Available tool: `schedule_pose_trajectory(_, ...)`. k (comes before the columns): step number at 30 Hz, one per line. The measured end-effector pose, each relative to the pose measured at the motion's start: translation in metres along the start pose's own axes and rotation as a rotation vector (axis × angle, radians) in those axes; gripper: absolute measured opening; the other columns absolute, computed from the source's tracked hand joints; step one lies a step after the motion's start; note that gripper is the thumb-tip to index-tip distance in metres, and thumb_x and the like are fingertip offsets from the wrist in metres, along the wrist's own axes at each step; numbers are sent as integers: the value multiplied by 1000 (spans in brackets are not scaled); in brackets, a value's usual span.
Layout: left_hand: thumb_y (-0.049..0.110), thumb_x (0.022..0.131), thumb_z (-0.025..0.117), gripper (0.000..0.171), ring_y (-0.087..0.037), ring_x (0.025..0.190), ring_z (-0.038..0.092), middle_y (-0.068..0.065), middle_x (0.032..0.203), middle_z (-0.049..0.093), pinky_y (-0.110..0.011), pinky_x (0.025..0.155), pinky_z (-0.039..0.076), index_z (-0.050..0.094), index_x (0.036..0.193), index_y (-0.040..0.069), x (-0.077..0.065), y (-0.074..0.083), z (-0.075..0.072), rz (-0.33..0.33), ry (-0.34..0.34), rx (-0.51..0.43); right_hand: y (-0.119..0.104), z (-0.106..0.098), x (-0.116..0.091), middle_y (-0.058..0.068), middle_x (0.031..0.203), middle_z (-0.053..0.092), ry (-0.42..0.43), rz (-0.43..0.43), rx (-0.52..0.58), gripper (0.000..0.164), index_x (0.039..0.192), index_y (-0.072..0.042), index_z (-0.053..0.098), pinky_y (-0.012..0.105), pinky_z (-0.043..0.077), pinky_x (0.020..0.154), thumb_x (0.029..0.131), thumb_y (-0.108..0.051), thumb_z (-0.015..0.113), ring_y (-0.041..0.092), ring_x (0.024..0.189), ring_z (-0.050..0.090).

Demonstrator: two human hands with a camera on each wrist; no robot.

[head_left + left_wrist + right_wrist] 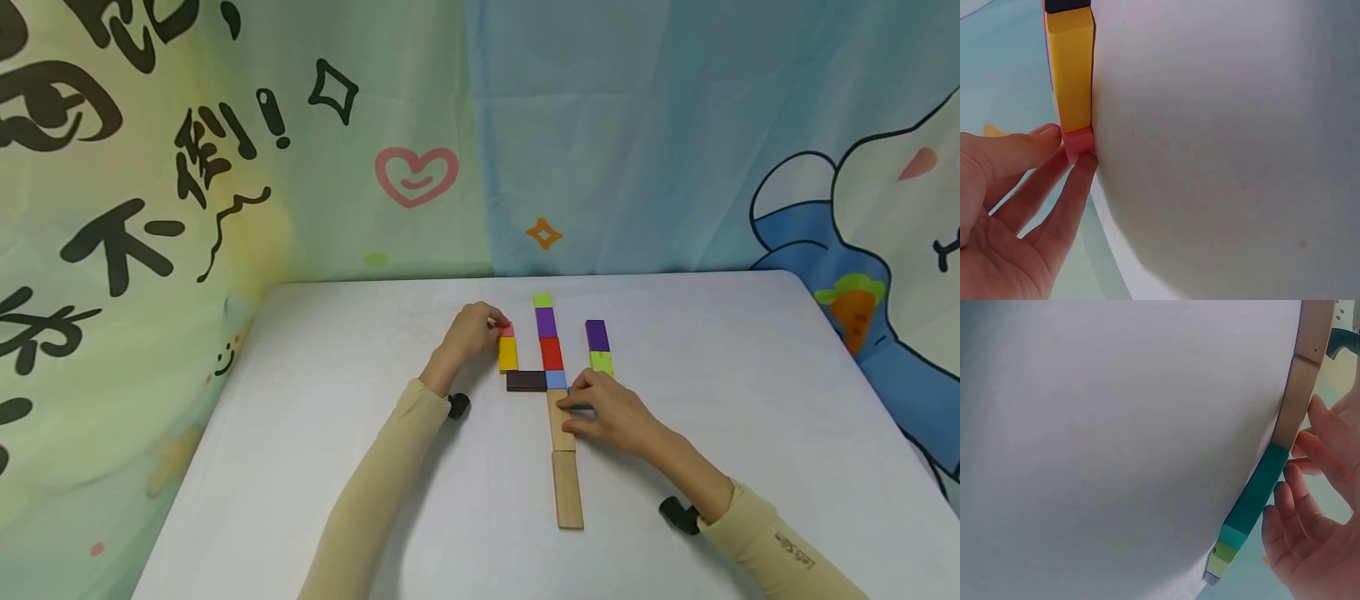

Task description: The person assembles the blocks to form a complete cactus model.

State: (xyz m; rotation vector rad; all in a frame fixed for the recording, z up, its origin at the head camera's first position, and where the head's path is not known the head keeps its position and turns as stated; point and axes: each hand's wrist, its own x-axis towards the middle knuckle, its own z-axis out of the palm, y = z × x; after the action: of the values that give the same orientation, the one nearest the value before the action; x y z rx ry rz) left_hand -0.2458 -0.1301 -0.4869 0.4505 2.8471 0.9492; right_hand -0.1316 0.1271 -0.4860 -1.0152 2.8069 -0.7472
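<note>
Flat blocks form a branching figure on the table. My left hand (471, 330) pinches a small pink block (1079, 144) at the far end of a yellow block (507, 354), and the two blocks meet in the left wrist view. My right hand (618, 414) is beside the middle of the figure, its fingertips at the upper wooden block (559, 425) and a teal block (1254, 490). From the head, that hand hides most of the teal block. Below lies a second wooden block (567, 490), end to end with the first.
A black block (527, 381) joins a blue block (556, 380) at the centre. Beyond it run red (551, 353), purple (545, 322) and lime (542, 300) blocks. On the right, another purple block (597, 335) tops a lime block (602, 362). A printed curtain (637, 142) hangs behind the table.
</note>
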Motion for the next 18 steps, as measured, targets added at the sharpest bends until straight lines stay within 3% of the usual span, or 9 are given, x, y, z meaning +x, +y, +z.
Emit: schedule_pose_trajectory(18,-2,91,62,23,-26,92,67,-13,113,70,-31,79,52,73,110,2,1,-4,2,12,-11,-67,2,0,1,0,97,56,-4,-1,3,25,101,-10,79,34,49,73,79,-23,83,18,88,53)
